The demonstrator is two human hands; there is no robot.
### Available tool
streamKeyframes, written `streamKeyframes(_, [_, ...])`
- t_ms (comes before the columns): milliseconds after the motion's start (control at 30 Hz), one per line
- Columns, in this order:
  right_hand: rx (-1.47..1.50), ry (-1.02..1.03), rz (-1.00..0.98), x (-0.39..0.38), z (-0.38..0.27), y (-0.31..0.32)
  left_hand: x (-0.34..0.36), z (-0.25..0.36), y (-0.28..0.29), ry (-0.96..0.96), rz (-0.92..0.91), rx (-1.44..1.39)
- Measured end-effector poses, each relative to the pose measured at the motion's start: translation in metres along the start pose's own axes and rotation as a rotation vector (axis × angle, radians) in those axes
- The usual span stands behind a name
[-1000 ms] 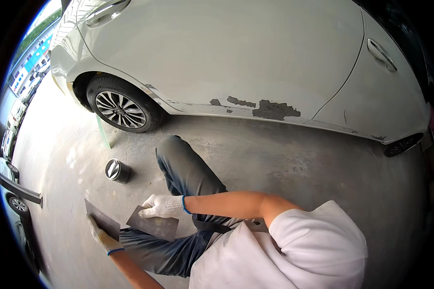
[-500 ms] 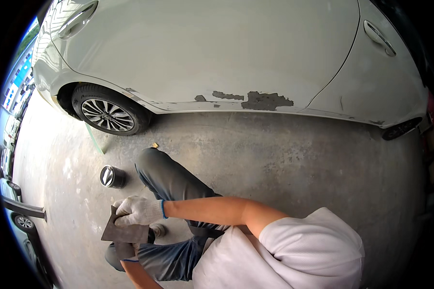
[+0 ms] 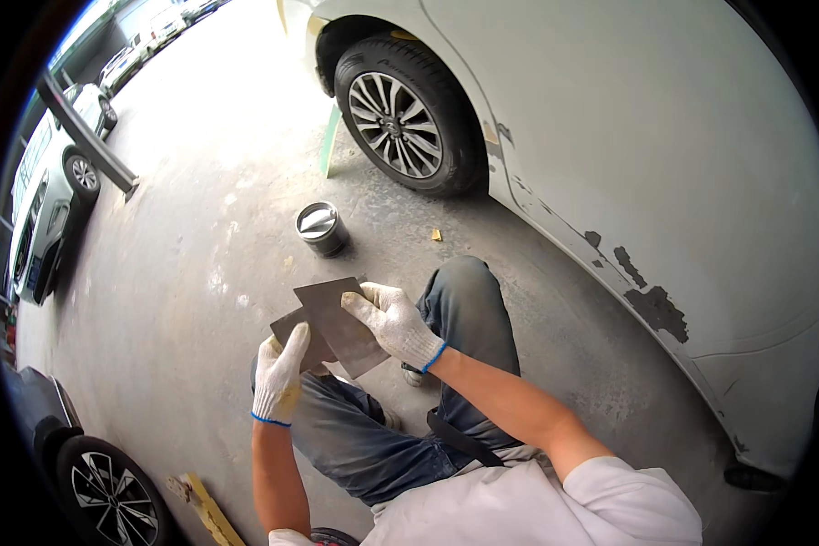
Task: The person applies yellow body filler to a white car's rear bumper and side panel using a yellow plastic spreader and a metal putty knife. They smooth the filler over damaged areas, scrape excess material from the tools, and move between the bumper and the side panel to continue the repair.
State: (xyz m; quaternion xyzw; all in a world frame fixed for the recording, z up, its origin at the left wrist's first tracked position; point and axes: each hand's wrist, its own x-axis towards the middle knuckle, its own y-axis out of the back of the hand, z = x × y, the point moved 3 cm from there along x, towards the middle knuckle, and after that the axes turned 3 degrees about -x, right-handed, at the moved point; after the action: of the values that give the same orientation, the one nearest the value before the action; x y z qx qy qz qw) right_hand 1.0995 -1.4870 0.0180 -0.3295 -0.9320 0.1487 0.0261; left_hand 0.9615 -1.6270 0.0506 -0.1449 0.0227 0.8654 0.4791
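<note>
In front of my bent knees, both gloved hands hold thin, flat, dark grey putty spreaders. My right hand [image 3: 396,326] is closed around the side of the larger, nearly rectangular spreader [image 3: 341,318], its thumb lying on the face. My left hand [image 3: 278,375] pinches a second spreader [image 3: 318,351], with the thumb raised along its front. The larger one overlaps the second, hiding part of it; whether their faces touch, I cannot tell. Both gloves are white knit with blue cuffs, and the left palm side is stained yellowish.
A dark can [image 3: 322,229] with a shiny top stands ahead on the concrete floor, left of a small yellow scrap [image 3: 437,235]. To the right is a pale car [image 3: 591,109] with dark bare patches [image 3: 657,312] low on its side. A yellow bar [image 3: 211,511] lies lower left.
My view has swung left toward the front wheel. My left hand, mostly hidden behind the sheet before, now shows with its own spreader. My right hand's spreader has tilted upward.
</note>
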Motion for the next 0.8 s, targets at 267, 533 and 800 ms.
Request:
streamKeyframes(267, [-0.300, -0.226, -0.599, 0.065, 0.001, -0.079, 0.122, -0.025, 0.133, -0.152, 0.609, -0.426])
streamKeyframes(533, [-0.191, -0.517, -0.251, 0.303, 0.077, -0.030, 0.226, -0.042, 0.267, -0.150, 0.587, -0.056])
streamKeyframes(800, [0.011, -0.753, 0.095, 0.376, 0.062, -0.069, 0.278, 0.036, 0.354, -0.020, 0.382, -0.030])
